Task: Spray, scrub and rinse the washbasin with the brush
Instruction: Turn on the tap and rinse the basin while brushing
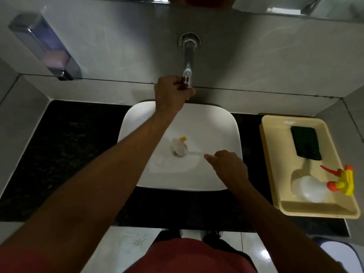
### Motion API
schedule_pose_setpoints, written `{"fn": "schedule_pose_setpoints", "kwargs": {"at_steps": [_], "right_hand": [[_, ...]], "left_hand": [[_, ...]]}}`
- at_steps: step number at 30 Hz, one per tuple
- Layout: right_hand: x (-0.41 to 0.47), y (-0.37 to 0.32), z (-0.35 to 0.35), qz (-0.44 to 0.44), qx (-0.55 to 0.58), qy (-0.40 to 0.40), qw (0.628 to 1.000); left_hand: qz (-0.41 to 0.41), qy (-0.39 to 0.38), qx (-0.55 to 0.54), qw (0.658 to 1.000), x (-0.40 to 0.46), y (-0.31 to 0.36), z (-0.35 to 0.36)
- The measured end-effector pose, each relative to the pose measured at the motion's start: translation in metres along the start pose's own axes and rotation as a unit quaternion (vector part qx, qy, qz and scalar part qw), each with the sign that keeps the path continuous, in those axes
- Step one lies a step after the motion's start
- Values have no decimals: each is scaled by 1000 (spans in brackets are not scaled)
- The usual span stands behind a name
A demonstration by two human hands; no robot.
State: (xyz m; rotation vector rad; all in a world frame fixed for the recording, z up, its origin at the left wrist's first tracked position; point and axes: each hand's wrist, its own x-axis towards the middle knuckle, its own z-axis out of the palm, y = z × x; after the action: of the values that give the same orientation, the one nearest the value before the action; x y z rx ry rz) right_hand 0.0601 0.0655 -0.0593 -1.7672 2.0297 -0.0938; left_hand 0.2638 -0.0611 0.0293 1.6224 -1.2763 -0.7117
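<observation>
Gripping the end of the wall tap (188,62) with the left hand (171,91), a person is working a brush (180,147) in the white washbasin (216,123).

The right hand (226,166) is closing around the brush's pale handle, its head lying over the drain. A spray bottle (315,187) and a green scouring pad (306,143) are lying in the beige tray (271,138) to the right, on the dark counter (74,154).

White washbasin (212,123); clear brush (180,147) over drain.
</observation>
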Motion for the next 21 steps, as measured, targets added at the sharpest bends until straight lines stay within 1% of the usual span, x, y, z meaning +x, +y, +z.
{"fn": "schedule_pose_setpoints", "kwargs": {"at_steps": [3, 5, 7, 8, 10, 11, 12, 13, 14, 17, 19, 21], "right_hand": [[-2, 24, -3, -3, 14, -11, 1000], [-6, 47, -6, -24, 85, -15, 996], [-12, 74, -14, -33, 171, -16, 985], [-15, 88, -19, -36, 201, -13, 979], [-21, 120, -27, -30, 242, 14, 970], [-25, 138, -30, -17, 264, 34, 964], [-27, 157, -33, 1, 285, 55, 957], [-29, 175, -34, 21, 300, 75, 951], [-30, 195, -35, 44, 309, 93, 946], [-21, 240, -29, 129, 335, 115, 926], [-8, 261, -22, 177, 347, 112, 914], [4, 275, -11, 203, 356, 116, 905]], "left_hand": [[-2, 39, 24, 999, -7, 2, 9], [-12, 50, 3, 999, -10, 4, 13], [-17, 65, -40, 997, -14, 4, 21], [-22, 85, -65, 994, -21, 4, 27], [-17, 179, -62, 982, -44, 6, 43], [12, 228, -41, 973, -60, 6, 55], [48, 253, -26, 966, -79, 7, 72], [70, 252, -19, 965, -100, 8, 92], [76, 223, -20, 972, -122, 9, 117], [59, 62, -14, 996, -185, 12, 192], [18, -42, 13, 999, -222, 11, 240], [-14, -143, 36, 989, -250, 5, 282]]}}
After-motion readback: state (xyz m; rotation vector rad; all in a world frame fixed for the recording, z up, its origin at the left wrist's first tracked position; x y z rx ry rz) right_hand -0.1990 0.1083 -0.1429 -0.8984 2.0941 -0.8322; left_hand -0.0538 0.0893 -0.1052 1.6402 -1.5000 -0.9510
